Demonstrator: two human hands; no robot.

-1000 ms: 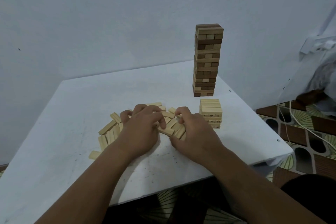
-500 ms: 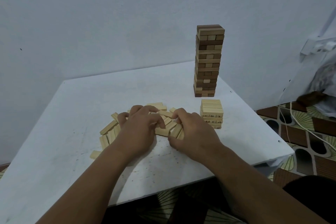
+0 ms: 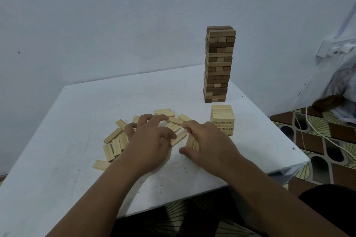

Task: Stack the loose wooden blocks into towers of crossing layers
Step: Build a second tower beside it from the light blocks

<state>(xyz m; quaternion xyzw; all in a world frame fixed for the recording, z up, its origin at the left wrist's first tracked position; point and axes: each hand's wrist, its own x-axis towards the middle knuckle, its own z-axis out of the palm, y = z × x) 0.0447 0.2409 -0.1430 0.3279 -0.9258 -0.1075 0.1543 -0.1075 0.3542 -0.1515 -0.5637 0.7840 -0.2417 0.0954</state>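
so this is the gathering step, not the stacking step yet. both hands are down in the pile (image 3: 154, 132) of loose pale blocks spread over the middle of the counter (image 3: 67, 121). left hand (image 3: 149, 140) has its fingers curled down over blocks at the pile's centre, looks like it's raking or pinching a few together, but its own knuckles hide the tips so i can't tell exactly how many it has. right hand (image 3: 209, 145) sits at about 3 o'clock of the pile, fingers bent down onto a couple of blocks (image 3: 191, 141) lying side by side, thumb out on the near side, so more of a pinch than a fist. the short tower (image 3: 222, 119) of pale blocks is just beside the right hand, at 1 o'clock from it, only a few layers high with numbers printed on some ends. the tall tower (image 3: 219, 63) of mixed brown and pale blocks stands right behind it at 12 o'clock and looks finished to me. my guess for the next move: square up three blocks into a flat row, lift them together, and lay them across the short tower's top layer, turned crosswise to it. needs a gentle set-down, the right wrist is close enough to bump that short tower.
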